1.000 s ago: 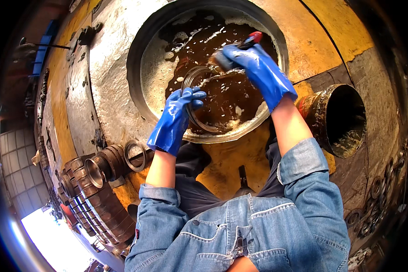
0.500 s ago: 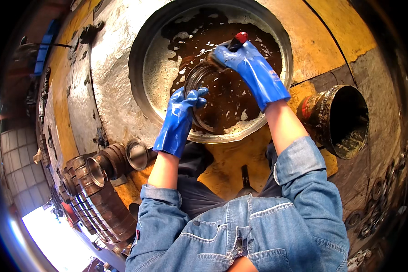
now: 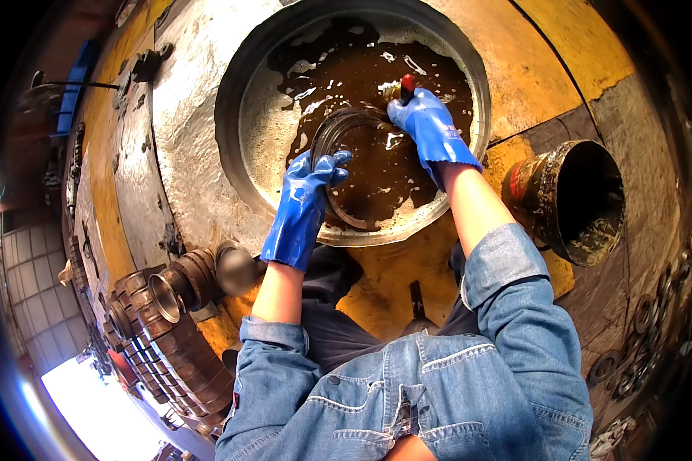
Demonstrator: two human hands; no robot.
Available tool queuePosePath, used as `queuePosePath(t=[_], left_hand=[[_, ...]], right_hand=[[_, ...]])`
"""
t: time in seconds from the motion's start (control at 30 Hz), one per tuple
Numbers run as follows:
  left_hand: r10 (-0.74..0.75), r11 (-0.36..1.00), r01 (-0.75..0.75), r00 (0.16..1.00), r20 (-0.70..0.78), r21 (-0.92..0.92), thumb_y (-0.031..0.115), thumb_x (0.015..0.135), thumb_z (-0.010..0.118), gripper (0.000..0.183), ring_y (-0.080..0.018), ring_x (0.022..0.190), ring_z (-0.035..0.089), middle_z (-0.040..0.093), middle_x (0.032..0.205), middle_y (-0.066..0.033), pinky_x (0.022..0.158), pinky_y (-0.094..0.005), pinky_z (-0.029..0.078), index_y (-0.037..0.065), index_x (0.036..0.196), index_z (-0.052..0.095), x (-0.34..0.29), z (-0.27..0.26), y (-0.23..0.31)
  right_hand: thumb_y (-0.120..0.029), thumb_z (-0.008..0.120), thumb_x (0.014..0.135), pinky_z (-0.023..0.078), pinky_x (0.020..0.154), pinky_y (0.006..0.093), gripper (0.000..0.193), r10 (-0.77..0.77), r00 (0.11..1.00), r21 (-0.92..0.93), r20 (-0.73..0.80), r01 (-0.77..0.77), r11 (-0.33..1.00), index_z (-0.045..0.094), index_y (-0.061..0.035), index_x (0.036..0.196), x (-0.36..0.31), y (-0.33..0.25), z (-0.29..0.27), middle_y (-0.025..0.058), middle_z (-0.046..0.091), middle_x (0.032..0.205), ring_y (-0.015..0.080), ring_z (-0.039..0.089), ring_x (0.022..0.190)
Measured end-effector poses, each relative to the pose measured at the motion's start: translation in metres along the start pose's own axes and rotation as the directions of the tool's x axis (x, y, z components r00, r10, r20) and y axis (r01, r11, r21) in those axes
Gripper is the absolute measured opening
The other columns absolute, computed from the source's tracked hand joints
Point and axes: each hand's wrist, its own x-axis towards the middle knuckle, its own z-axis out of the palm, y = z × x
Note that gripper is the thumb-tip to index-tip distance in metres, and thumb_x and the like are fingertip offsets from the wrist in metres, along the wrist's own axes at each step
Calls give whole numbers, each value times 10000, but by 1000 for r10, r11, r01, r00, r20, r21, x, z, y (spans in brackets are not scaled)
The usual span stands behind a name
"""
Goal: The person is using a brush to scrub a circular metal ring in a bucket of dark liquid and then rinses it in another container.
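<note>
1 head-worn fisheye view looks steeply down, denim jacket [image 3: 469, 376] nearest, round basin [image 3: 229, 127] beyond.

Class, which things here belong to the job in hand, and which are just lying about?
Part of the job:
thin rings, in the left hand
red-ended tool, in the right hand
basin of brown liquid, beneath both

Apparently lying about:
grimy container, at right
brown metal parts, at left
loose rings, at lower right

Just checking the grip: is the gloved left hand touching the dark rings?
Touching. The head view shows the gloved left hand curled around the left side of the dark rings, with no gap between them.
</note>
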Motion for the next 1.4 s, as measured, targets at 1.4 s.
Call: queuePosePath(t=[1.4], left_hand=[[-171, -556, -335, 942, 290, 760, 217, 790, 849, 184, -331, 947, 731, 747, 966, -116, 839, -428, 597, 117, 937, 802, -6, 145, 174]], right_hand=[[-390, 720, 898, 538, 853, 404, 395, -403, 913, 472, -69, 386, 793, 723, -27, 1053, -30, 8, -112, 146, 732, 903, 271, 683, 845]])
